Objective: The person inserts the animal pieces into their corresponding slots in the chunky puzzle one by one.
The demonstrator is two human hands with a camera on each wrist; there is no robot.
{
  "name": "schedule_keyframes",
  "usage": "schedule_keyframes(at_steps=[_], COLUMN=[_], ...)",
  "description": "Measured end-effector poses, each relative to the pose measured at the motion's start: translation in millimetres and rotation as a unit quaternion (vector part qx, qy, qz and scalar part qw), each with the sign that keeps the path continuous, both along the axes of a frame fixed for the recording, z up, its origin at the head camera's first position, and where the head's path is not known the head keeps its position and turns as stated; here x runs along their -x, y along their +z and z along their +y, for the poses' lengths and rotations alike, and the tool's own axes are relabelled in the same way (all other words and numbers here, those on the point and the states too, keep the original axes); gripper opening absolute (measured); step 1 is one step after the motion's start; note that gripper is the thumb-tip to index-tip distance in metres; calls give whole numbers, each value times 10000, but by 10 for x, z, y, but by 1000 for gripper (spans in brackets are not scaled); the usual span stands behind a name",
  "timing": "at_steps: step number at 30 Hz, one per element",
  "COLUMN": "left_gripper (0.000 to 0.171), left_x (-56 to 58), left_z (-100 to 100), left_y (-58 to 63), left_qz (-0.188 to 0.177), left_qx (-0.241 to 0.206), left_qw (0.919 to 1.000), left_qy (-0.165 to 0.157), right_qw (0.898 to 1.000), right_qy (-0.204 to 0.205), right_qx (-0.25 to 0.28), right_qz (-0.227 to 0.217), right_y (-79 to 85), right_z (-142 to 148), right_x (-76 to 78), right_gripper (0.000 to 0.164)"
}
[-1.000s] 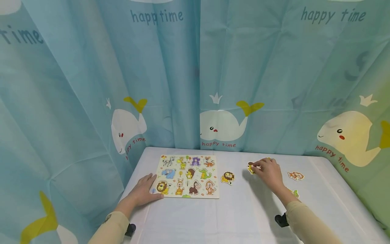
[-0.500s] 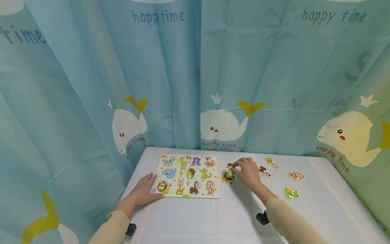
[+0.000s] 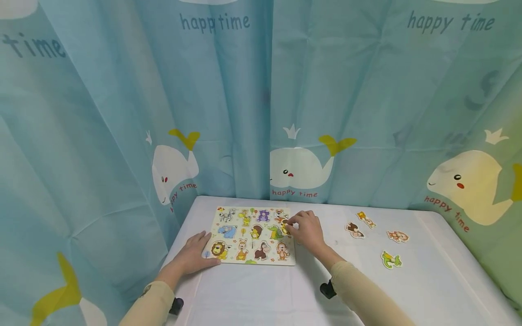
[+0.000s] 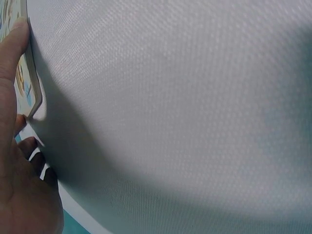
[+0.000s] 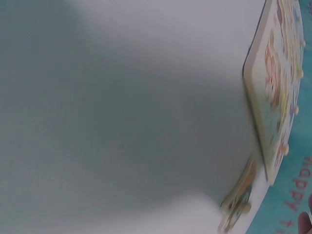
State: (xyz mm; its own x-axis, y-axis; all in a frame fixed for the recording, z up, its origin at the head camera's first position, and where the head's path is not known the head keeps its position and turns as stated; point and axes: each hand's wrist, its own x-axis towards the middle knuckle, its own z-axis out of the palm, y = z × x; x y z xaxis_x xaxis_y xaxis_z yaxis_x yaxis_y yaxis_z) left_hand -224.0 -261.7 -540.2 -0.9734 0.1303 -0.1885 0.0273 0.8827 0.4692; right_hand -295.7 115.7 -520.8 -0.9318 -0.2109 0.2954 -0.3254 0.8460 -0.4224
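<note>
A puzzle board (image 3: 253,247) with printed animals lies on the left half of the table. My left hand (image 3: 191,256) rests at its front left corner; in the left wrist view the thumb (image 4: 14,41) lies on the board's edge, with the fingers beside the corner. Over the board's right edge my right hand (image 3: 308,231) pinches a small yellow and brown animal puzzle piece (image 3: 285,227), partly covered by the fingertips. Beneath the right hand, the lion piece is almost hidden in the head view. A knobbed piece (image 5: 239,200) lies beside the board in the right wrist view.
Right of the board lie an orange piece (image 3: 366,219), a dark brown piece (image 3: 355,230), a monkey piece (image 3: 397,236) and a green crocodile piece (image 3: 391,260). A blue whale-print curtain (image 3: 228,113) hangs behind the white table (image 3: 253,294).
My right hand has picked up the yellow and brown piece from the table and carried it left, past the lion piece, to the board. The left hand has stayed at the board's corner.
</note>
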Motion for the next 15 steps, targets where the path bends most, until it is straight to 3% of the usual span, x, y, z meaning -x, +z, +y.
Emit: schedule_keyframes(at_steps=[15], left_gripper=[108], left_x=[-13], left_z=[9], left_y=[23], left_qz=[0], left_qx=[-33], left_qw=[10000], left_qy=[34], right_qw=[9996], right_qy=[200], right_qx=[37], right_qz=[-207], right_y=[-71], right_z=[-487], right_x=[37], right_gripper=[12])
